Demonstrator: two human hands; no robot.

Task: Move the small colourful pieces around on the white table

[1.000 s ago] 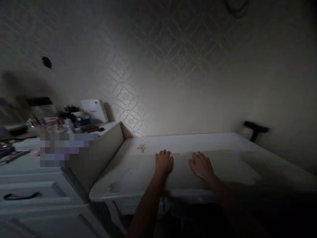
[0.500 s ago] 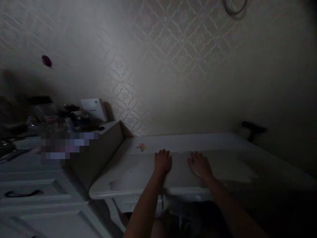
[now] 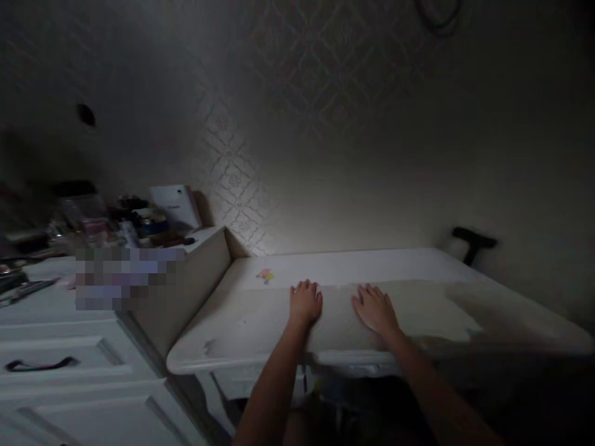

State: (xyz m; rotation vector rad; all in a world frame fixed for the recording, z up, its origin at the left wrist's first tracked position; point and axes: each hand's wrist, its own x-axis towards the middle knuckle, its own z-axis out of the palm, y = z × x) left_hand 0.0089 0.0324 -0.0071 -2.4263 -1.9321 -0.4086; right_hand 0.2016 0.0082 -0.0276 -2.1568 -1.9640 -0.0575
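The room is dim. My left hand (image 3: 305, 303) and my right hand (image 3: 375, 308) both lie palm down, fingers spread, on a pale cloth or sheet (image 3: 418, 310) spread over a white table (image 3: 223, 356). Neither hand holds anything. A small pink and yellow sticker or mark (image 3: 265, 275) sits on the tabletop just beyond and left of my left hand.
A white cabinet (image 3: 83, 371) with a dark drawer handle (image 3: 39, 364) stands at the left, its top crowded with jars, bottles and a white box (image 3: 175, 206). A patterned wall rises behind the table. A dark handle-like object (image 3: 471, 241) stands at the table's far right.
Both hands stay flat on the cloth, shifted only slightly. The light in the room has changed, first brighter on the wall, now darker.
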